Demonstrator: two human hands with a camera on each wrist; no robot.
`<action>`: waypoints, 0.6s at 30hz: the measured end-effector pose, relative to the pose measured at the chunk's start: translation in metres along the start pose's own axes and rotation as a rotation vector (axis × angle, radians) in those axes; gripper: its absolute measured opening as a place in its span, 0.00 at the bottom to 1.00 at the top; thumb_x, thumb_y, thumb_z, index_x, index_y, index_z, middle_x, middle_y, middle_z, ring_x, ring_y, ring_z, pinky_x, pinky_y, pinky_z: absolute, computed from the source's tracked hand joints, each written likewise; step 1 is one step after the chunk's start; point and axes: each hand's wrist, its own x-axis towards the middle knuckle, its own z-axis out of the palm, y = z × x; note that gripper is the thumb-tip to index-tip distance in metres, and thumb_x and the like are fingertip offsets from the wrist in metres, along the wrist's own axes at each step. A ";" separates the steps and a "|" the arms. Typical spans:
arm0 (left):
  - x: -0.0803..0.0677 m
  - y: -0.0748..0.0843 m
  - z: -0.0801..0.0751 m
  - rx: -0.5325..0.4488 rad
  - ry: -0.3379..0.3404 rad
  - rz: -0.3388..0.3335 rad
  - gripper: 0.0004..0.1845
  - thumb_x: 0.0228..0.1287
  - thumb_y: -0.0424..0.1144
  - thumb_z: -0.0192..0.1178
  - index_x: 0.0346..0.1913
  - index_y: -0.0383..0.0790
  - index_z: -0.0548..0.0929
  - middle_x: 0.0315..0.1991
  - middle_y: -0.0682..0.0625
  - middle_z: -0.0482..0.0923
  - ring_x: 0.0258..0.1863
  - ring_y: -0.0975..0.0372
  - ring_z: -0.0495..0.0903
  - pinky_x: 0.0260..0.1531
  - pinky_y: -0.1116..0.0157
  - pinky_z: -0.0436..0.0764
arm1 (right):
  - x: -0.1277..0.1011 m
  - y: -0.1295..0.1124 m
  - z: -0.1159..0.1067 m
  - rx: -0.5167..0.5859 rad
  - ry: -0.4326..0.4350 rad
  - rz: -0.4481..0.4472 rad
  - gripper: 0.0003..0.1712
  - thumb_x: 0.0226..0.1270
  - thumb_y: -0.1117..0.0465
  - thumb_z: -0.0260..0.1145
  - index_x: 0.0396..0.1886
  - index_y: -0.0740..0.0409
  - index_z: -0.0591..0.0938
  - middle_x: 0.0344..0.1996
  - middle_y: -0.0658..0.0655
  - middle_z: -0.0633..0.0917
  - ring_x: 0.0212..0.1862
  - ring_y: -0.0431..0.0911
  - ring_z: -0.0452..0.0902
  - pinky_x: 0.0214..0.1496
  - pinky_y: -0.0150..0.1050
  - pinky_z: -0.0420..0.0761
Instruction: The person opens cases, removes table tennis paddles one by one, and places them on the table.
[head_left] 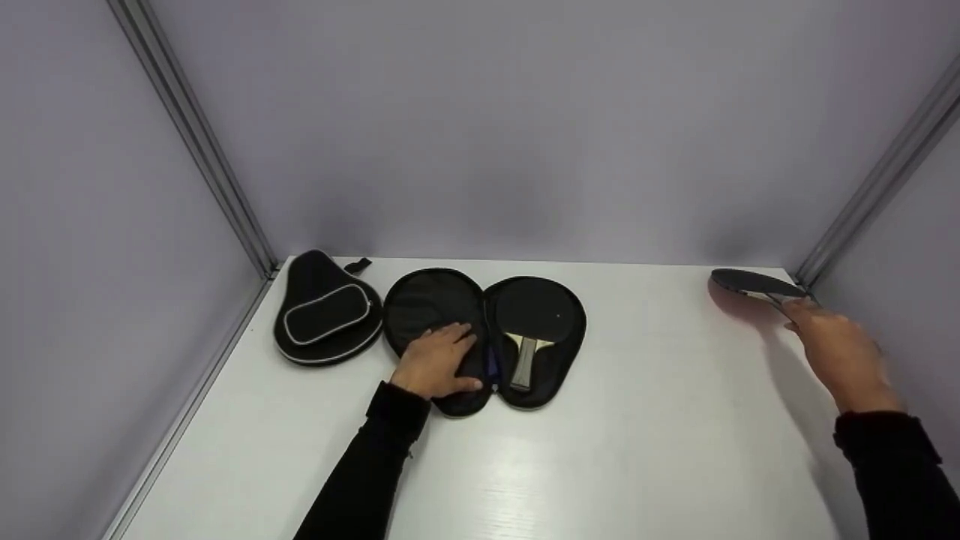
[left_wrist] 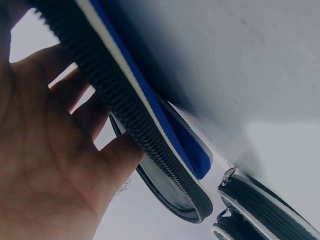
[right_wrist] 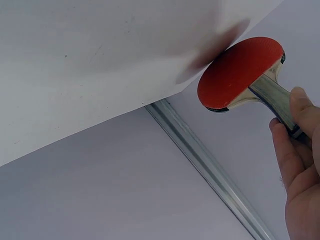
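An unzipped black paddle case lies spread open mid-table, its left half (head_left: 424, 296) beside its right half (head_left: 562, 375). In the right half is a table tennis paddle (head_left: 531, 309) with its black face up and handle toward me. My left hand (head_left: 437, 365) rests on the left half, fingers extended; the left wrist view shows the case's zipper edge (left_wrist: 120, 107) close to the palm. At the far right corner my right hand (head_left: 844, 352) holds a second paddle (head_left: 754, 282) by its handle. This paddle's red face (right_wrist: 240, 72) shows in the right wrist view, turned toward the table.
A zipped black paddle case (head_left: 319, 266) with grey piping and a front pocket lies left of the spread one, touching or nearly touching it. The white table (head_left: 637, 450) is bounded by pale panels (head_left: 525, 135) with metal corner posts (head_left: 202, 142).
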 end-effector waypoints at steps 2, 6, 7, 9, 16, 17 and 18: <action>0.003 -0.007 0.009 0.021 0.027 0.018 0.52 0.75 0.70 0.76 0.88 0.40 0.77 0.93 0.41 0.70 0.93 0.45 0.68 0.91 0.37 0.72 | 0.002 -0.001 -0.001 -0.002 -0.029 -0.003 0.18 0.83 0.69 0.73 0.66 0.67 0.80 0.54 0.84 0.89 0.40 0.89 0.85 0.29 0.78 0.86; 0.005 -0.012 0.017 0.019 0.038 0.016 0.53 0.74 0.72 0.75 0.88 0.41 0.76 0.93 0.42 0.69 0.94 0.46 0.68 0.92 0.37 0.71 | 0.005 -0.003 -0.001 -0.006 -0.081 0.001 0.13 0.85 0.70 0.71 0.60 0.69 0.78 0.42 0.83 0.89 0.33 0.85 0.86 0.25 0.72 0.85; 0.005 -0.012 0.018 0.016 0.037 0.015 0.53 0.73 0.72 0.76 0.88 0.41 0.76 0.93 0.42 0.69 0.94 0.46 0.68 0.92 0.37 0.71 | 0.006 -0.002 -0.001 -0.005 -0.111 0.011 0.12 0.85 0.70 0.70 0.59 0.69 0.78 0.40 0.83 0.89 0.32 0.82 0.86 0.24 0.69 0.85; 0.009 -0.018 0.025 -0.010 0.035 0.017 0.53 0.72 0.72 0.76 0.88 0.41 0.77 0.93 0.42 0.69 0.93 0.45 0.68 0.92 0.35 0.71 | 0.008 -0.002 0.000 0.006 -0.179 0.039 0.10 0.85 0.71 0.69 0.56 0.70 0.78 0.39 0.83 0.88 0.30 0.76 0.86 0.23 0.63 0.84; 0.002 -0.002 0.004 0.006 0.012 0.000 0.49 0.75 0.66 0.78 0.86 0.39 0.79 0.91 0.40 0.73 0.91 0.43 0.71 0.90 0.35 0.74 | 0.008 0.002 0.009 0.003 -0.307 0.044 0.10 0.77 0.77 0.72 0.49 0.74 0.78 0.34 0.79 0.88 0.34 0.74 0.88 0.29 0.61 0.86; 0.000 -0.001 0.003 0.025 0.023 0.005 0.48 0.76 0.67 0.76 0.85 0.39 0.79 0.90 0.40 0.74 0.91 0.44 0.72 0.89 0.36 0.75 | 0.009 0.002 0.010 -0.006 -0.320 0.035 0.10 0.76 0.77 0.72 0.48 0.74 0.78 0.34 0.79 0.88 0.36 0.76 0.89 0.31 0.62 0.87; -0.003 0.004 -0.004 0.018 0.014 0.000 0.47 0.77 0.65 0.76 0.85 0.38 0.79 0.90 0.40 0.74 0.91 0.44 0.72 0.89 0.36 0.75 | 0.010 0.003 0.011 -0.011 -0.339 0.031 0.10 0.76 0.77 0.73 0.47 0.74 0.78 0.33 0.78 0.88 0.36 0.75 0.89 0.32 0.63 0.88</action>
